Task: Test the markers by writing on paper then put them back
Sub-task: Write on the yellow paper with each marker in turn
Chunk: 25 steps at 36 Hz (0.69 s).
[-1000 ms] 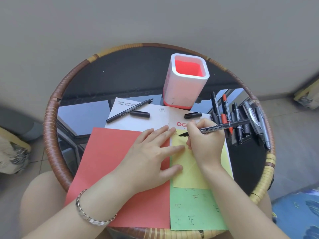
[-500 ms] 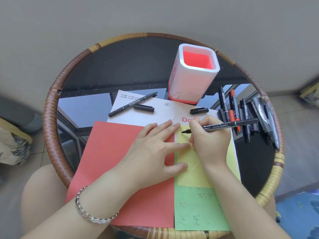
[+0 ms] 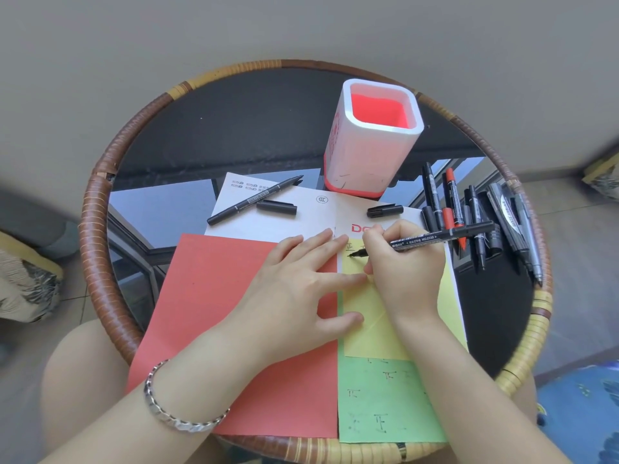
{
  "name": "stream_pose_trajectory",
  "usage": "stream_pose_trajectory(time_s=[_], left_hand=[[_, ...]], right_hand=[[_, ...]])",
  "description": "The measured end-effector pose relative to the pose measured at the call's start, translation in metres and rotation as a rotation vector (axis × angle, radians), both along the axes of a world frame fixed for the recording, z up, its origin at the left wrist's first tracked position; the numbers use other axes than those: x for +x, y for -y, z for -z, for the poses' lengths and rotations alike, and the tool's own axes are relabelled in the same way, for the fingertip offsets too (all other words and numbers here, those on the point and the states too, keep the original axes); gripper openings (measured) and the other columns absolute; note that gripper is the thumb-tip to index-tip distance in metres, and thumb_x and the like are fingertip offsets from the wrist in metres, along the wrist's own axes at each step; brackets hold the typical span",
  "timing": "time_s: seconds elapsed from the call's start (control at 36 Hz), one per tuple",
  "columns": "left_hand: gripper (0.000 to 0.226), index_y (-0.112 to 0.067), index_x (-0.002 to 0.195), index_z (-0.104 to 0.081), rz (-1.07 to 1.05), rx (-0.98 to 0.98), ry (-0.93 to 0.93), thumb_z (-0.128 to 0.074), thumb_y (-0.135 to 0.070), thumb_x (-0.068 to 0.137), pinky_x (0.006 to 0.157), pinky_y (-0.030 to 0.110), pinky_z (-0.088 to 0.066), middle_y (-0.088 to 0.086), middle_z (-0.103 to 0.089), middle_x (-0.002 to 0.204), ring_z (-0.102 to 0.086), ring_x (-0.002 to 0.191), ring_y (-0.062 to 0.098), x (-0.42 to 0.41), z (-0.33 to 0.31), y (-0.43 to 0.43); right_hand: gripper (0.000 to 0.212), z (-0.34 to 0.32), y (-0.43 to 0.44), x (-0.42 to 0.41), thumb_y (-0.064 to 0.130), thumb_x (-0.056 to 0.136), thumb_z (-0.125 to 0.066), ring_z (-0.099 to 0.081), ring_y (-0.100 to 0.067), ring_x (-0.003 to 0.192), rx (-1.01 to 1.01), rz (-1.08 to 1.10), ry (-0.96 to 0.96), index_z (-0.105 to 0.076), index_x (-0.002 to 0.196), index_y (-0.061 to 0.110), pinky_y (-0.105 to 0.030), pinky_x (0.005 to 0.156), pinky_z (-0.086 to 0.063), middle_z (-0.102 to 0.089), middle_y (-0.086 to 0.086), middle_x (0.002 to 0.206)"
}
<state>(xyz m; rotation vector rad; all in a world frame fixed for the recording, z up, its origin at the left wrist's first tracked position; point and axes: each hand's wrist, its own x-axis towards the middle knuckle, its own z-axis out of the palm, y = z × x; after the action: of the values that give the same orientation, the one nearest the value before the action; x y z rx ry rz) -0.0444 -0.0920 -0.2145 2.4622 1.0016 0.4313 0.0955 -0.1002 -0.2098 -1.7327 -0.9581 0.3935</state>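
Two hands work over the round table. The right hand grips an uncapped black marker, its tip touching the top of the yellow paper beside small black marks. The left hand lies flat with fingers straight and spread, pressing the red paper; its fingertips reach onto the yellow sheet. The green paper (it bears written marks) lies just below the yellow one. The pen holder stands upright behind the papers. A second marker lies uncapped on the white sheet, one loose cap just beside it and another cap nearer the holder. The other markers lie bunched at the table's right side.
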Motion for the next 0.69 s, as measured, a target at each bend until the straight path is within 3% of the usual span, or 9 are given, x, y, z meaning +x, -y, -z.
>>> stream_pose_trajectory(time_s=[0.11, 0.19, 0.33, 0.5, 0.56, 0.64, 0.69], left_hand=[[0.047, -0.041, 0.109, -0.064, -0.003, -0.007, 0.003, -0.046, -0.058, 0.07, 0.106, 0.029, -0.013, 0.001, -0.046, 0.14, -0.037, 0.133, 0.017, 0.0001, 0.0, 0.0001], [0.047, -0.041, 0.11, -0.064, -0.003, -0.003, 0.0, -0.046, -0.059, 0.07, 0.106, 0.029, -0.012, 0.0, -0.046, 0.14, -0.036, 0.133, 0.017, 0.0005, 0.0001, 0.0], [0.048, -0.041, 0.11, -0.063, -0.007, -0.003, 0.0, -0.045, -0.059, 0.07, 0.106, 0.028, -0.012, 0.0, -0.046, 0.14, -0.036, 0.133, 0.016, 0.0004, 0.0001, 0.0001], [0.048, -0.041, 0.11, -0.064, -0.008, -0.003, 0.003, -0.046, -0.058, 0.069, 0.105, 0.03, -0.014, 0.001, -0.047, 0.14, -0.037, 0.132, 0.017, 0.0009, 0.0007, 0.0003], [0.048, -0.041, 0.11, -0.063, -0.008, -0.003, 0.004, -0.046, -0.058, 0.069, 0.105, 0.03, -0.014, 0.0, -0.047, 0.14, -0.037, 0.132, 0.016, 0.0008, 0.0008, 0.0], [0.048, -0.041, 0.111, -0.063, -0.007, -0.002, 0.002, -0.046, -0.059, 0.069, 0.106, 0.029, -0.012, 0.0, -0.046, 0.14, -0.036, 0.133, 0.016, 0.0008, 0.0008, -0.0001], [0.048, -0.042, 0.111, -0.063, -0.007, -0.003, 0.001, -0.045, -0.059, 0.069, 0.106, 0.029, -0.012, -0.001, -0.045, 0.141, -0.035, 0.133, 0.015, 0.0007, 0.0007, 0.0]], right_hand=[[0.03, -0.001, 0.0004, 0.0003, 0.009, 0.076, -0.058, -0.046, -0.018, 0.046, 0.015, 0.01, 0.01, -0.045, 0.052, -0.002, -0.027, 0.053, -0.041, -0.055, -0.022, 0.049], [0.03, -0.0029, 0.001, 0.0008, 0.006, 0.077, -0.058, -0.044, -0.006, 0.037, 0.017, -0.01, -0.013, -0.046, 0.052, -0.005, -0.015, 0.045, -0.038, -0.053, -0.018, 0.047], [0.029, 0.0003, 0.0005, 0.0019, 0.01, 0.075, -0.058, -0.046, -0.013, 0.045, 0.017, -0.018, 0.006, -0.048, 0.052, -0.003, -0.024, 0.054, -0.041, -0.054, -0.013, 0.045], [0.031, 0.0028, -0.0002, 0.0034, 0.005, 0.072, -0.059, -0.044, -0.005, 0.039, 0.004, -0.012, 0.011, -0.043, 0.047, 0.001, -0.018, 0.05, -0.039, -0.047, 0.002, 0.034], [0.031, 0.0028, -0.0001, 0.0035, 0.005, 0.072, -0.06, -0.043, -0.006, 0.039, 0.009, -0.006, -0.004, -0.042, 0.046, 0.001, -0.02, 0.051, -0.04, -0.048, 0.001, 0.035], [0.03, 0.0012, 0.0005, 0.0028, 0.006, 0.073, -0.059, -0.041, -0.01, 0.041, 0.012, -0.001, -0.011, -0.043, 0.049, -0.002, -0.024, 0.052, -0.039, -0.052, -0.015, 0.043], [0.029, 0.0007, 0.0008, 0.0024, 0.006, 0.073, -0.059, -0.041, -0.009, 0.04, 0.009, -0.001, -0.001, -0.043, 0.049, -0.002, -0.023, 0.051, -0.038, -0.051, -0.014, 0.042]])
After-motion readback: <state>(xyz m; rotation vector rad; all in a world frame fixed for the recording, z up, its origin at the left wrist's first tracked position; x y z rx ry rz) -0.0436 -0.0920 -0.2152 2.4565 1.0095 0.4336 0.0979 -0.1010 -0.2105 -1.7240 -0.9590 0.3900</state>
